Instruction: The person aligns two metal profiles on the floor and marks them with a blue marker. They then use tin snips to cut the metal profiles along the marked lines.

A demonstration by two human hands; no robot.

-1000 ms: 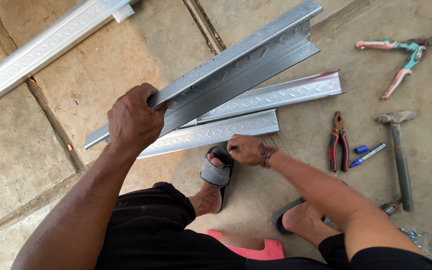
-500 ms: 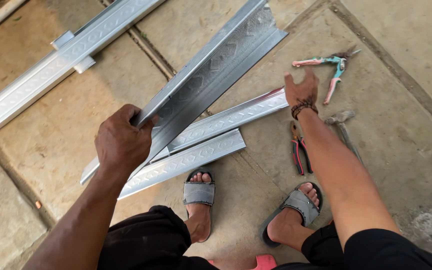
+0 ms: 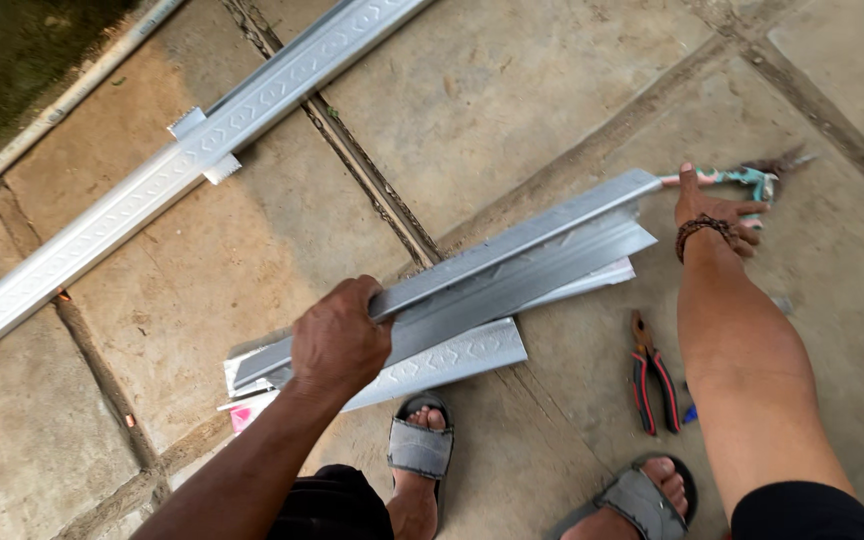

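the left hand [image 3: 340, 340] is clenched around a grey metal channel [image 3: 512, 265], gripping it near its low end so that the long remainder juts up and to the right, unsupported. the right hand [image 3: 709, 210] is stretched out to the snips with pale green and pink handles [image 3: 742, 180] lying on the concrete floor [image 3: 512, 90]; the fingers rest on the handles, but whether they have closed around them cannot be told. hazards noted: the channel's free cut end sits just beside the right wrist, so a dip or swing of the piece could rake it across the forearm. held one-handed near one end, the channel could twist in the grip. bare toes in open sandals [image 3: 420, 447] lie right under the embossed strips [image 3: 452, 355] and near the red-handled pliers [image 3: 652, 375], so a dropped piece would land on them. sharp sheet edges against an ungloved palm are a further cut risk.
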